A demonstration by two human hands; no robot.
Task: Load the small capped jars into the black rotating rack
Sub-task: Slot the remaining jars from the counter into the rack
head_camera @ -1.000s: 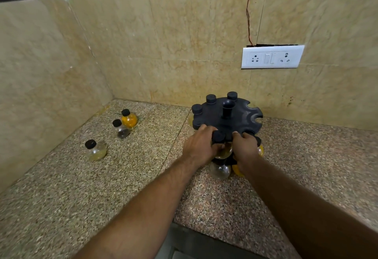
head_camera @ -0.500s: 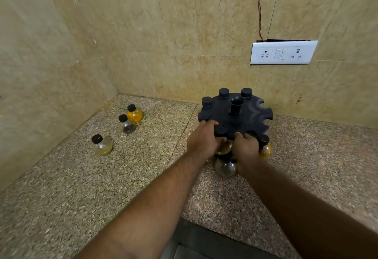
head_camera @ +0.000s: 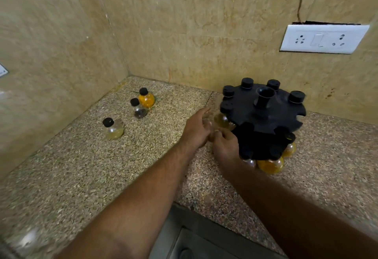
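The black rotating rack (head_camera: pixel 263 113) stands at the back right of the counter, with several capped jars hung in its top and lower tiers. An orange jar (head_camera: pixel 270 166) hangs at its front. Three loose jars stand to the left: an orange one (head_camera: pixel 146 99), a dark one (head_camera: pixel 139 110) and a pale yellow one (head_camera: pixel 113 129). My left hand (head_camera: pixel 196 130) hovers just left of the rack with its fingers straight, holding nothing. My right hand (head_camera: pixel 225 146) sits against the rack's lower left side with curled fingers. Its fingertips are hidden against the dark rack.
Beige tiled walls close the counter at the back and left, forming a corner behind the loose jars. A white socket plate (head_camera: pixel 324 39) sits on the back wall above the rack. The speckled granite counter (head_camera: pixel 86 177) ends at a front edge near my arms.
My left hand has let go of the jar at the rack's front and moved left, fingers opened. The right hand has shifted to the rack's lower left side. The camera has moved closer.
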